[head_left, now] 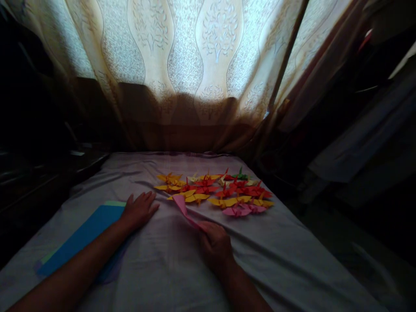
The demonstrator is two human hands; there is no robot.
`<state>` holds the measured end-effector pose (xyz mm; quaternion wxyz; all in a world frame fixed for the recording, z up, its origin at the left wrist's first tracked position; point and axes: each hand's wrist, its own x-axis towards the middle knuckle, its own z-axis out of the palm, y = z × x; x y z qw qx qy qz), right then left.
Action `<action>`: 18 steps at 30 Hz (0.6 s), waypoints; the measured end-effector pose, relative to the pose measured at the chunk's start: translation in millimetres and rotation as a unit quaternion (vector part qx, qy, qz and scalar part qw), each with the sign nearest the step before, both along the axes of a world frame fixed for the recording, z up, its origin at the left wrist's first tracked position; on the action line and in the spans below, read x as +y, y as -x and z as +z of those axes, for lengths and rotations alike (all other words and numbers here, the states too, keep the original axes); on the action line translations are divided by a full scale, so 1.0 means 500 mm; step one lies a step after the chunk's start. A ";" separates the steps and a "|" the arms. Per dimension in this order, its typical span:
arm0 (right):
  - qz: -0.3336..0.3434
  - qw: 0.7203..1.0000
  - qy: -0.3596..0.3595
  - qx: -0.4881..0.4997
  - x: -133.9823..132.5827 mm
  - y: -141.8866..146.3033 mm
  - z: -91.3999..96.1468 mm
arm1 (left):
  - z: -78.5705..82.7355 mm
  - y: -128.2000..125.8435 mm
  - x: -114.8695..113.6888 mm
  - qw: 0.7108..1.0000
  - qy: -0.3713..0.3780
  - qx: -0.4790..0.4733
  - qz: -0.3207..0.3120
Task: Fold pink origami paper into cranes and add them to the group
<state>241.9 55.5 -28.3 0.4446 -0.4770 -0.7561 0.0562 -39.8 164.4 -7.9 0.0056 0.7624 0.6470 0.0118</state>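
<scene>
My right hand (214,248) is closed on a pink sheet of paper (182,208), which lifts off the grey bedsheet (169,268) toward the far left. My left hand (139,210) lies flat on the sheet with its fingers stretched out, holding nothing, just right of a stack of blue and green paper sheets (84,236). Beyond both hands lies a spread of several folded paper cranes (221,190) in yellow, red, orange, pink and green.
A patterned cream curtain (182,56) hangs behind the bed with light coming through it. Dark furniture (39,173) stands along the left edge. The right edge of the bed drops off to a dark floor (341,242).
</scene>
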 end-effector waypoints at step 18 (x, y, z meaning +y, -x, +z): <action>-0.038 0.990 0.026 -0.135 -0.120 -0.072 -0.003 | -0.028 -0.019 -0.194 0.977 -0.048 -0.047 -0.202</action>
